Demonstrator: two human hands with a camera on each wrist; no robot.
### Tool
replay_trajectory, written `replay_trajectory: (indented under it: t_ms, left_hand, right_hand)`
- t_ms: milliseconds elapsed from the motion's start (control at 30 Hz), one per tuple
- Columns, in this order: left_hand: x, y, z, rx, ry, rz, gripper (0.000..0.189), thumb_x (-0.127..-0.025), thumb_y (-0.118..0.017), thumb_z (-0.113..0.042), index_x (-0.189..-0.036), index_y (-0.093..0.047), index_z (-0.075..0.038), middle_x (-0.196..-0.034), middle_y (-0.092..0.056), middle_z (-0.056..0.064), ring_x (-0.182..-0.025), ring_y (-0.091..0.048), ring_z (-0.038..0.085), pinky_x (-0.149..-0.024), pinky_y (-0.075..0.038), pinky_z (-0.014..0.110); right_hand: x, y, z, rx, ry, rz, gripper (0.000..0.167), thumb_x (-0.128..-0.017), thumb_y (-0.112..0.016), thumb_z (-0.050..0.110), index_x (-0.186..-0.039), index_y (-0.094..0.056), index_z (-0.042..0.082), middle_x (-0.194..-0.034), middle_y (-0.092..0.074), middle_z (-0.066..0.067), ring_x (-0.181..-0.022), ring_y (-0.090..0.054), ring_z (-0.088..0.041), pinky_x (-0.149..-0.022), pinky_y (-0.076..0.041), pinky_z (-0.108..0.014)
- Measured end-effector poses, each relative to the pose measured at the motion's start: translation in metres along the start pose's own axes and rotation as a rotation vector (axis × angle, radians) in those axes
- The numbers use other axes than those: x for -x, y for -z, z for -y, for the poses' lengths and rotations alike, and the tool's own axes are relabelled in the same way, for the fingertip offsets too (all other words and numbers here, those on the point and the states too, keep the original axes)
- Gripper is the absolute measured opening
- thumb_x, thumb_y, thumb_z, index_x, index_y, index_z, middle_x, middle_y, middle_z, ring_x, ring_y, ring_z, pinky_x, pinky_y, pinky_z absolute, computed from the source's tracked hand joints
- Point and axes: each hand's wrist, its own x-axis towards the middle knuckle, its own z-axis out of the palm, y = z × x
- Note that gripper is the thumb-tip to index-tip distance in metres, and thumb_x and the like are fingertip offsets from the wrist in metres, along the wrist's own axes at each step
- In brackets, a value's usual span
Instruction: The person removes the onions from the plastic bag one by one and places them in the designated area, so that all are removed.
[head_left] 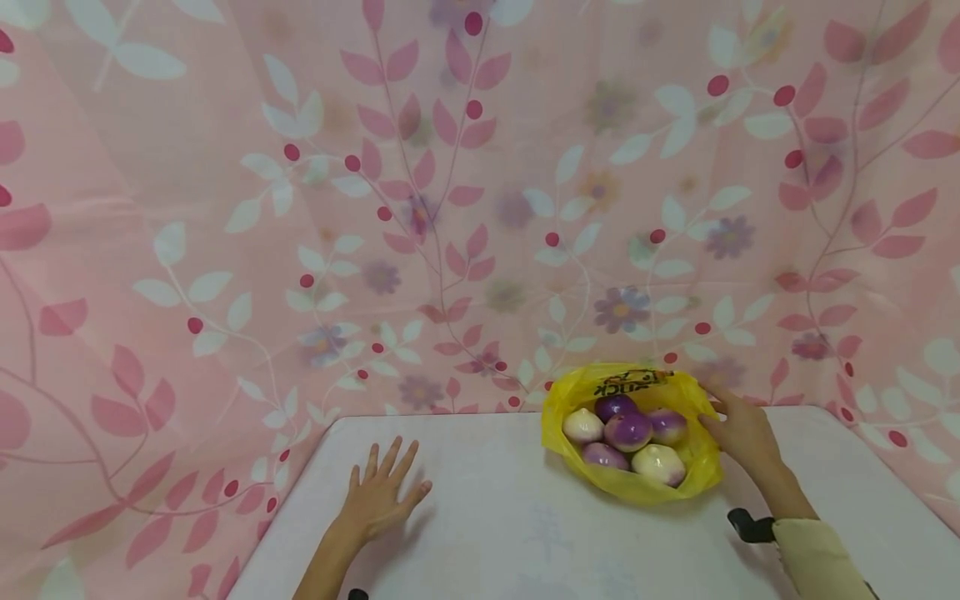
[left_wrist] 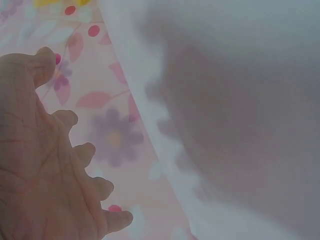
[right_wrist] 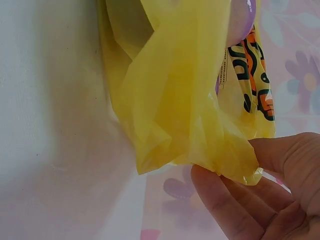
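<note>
A yellow plastic bag (head_left: pixel 645 492) with dark printing stands wide at the mouth on the right part of the table. Inside it lie several glossy, round, onion-like vegetables (head_left: pixel 628 431), some deep purple and some mostly white. My right hand (head_left: pixel 742 429) is at the bag's right side. Seen from the right wrist, its thumb (right_wrist: pixel 275 152) and fingers pinch a crumpled corner of the plastic. Off to the left, my left hand (head_left: pixel 378 500) hovers over the table with fingers spread and nothing in it; its palm shows in the left wrist view.
A white-covered table (head_left: pixel 480 517) lies under both hands, its far edge meeting a pink floral curtain (head_left: pixel 450 208). A black wrist-camera mount (head_left: pixel 750 527) sticks out beside the right wrist, close over the table.
</note>
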Motion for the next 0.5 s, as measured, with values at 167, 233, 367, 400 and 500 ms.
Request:
replay_trajectory:
  t_ms: [167,233,367,400,500]
  left_hand:
    - [-0.002,-0.001,-0.005,0.007,-0.010,-0.010,0.077,-0.094,-0.039,-0.070,-0.157,-0.025,-0.029,-0.163,-0.013,0.004,-0.146,-0.005,0.046,-0.103,-0.011,0.077]
    - [-0.003,-0.003,-0.008,0.014,-0.015,-0.011,0.079,-0.093,-0.040,-0.072,-0.157,-0.024,-0.028,-0.163,-0.012,0.004,-0.146,-0.005,0.046,-0.102,-0.011,0.078]
    - [-0.008,-0.003,-0.019,0.018,-0.023,-0.029,0.086,-0.088,-0.045,-0.076,-0.157,-0.025,-0.029,-0.164,-0.013,0.003,-0.146,-0.006,0.046,-0.101,-0.014,0.078]
    - [-0.010,-0.002,-0.023,0.018,-0.027,-0.034,0.087,-0.086,-0.046,-0.076,-0.157,-0.025,-0.029,-0.163,-0.014,0.003,-0.146,-0.007,0.046,-0.101,-0.016,0.078]
    - [-0.016,0.000,-0.037,0.023,-0.043,-0.056,0.092,-0.082,-0.050,-0.079,-0.157,-0.027,-0.030,-0.162,-0.019,0.007,-0.143,-0.015,0.050,-0.099,-0.025,0.076]
  right_hand:
    - [0.000,0.000,0.000,-0.009,-0.012,0.010,0.061,-0.093,-0.065,0.012,-0.147,-0.039,-0.001,-0.124,-0.053,-0.039,-0.091,-0.064,-0.047,-0.059,-0.057,-0.035]
    - [0.000,0.001,0.001,-0.010,-0.017,0.015,0.062,-0.094,-0.065,0.013,-0.148,-0.038,-0.001,-0.125,-0.053,-0.040,-0.094,-0.063,-0.049,-0.059,-0.057,-0.035]
    - [0.002,0.003,0.002,-0.022,-0.025,0.021,0.063,-0.094,-0.065,0.013,-0.148,-0.037,-0.001,-0.125,-0.052,-0.040,-0.095,-0.063,-0.050,-0.059,-0.057,-0.036]
    - [0.002,0.003,0.003,-0.023,-0.025,0.022,0.063,-0.094,-0.065,0.013,-0.148,-0.037,-0.002,-0.125,-0.052,-0.041,-0.094,-0.063,-0.050,-0.059,-0.057,-0.036]
    - [0.003,0.004,0.002,-0.016,-0.025,0.029,0.062,-0.095,-0.065,0.014,-0.148,-0.036,-0.001,-0.124,-0.052,-0.040,-0.093,-0.063,-0.049,-0.059,-0.057,-0.036]
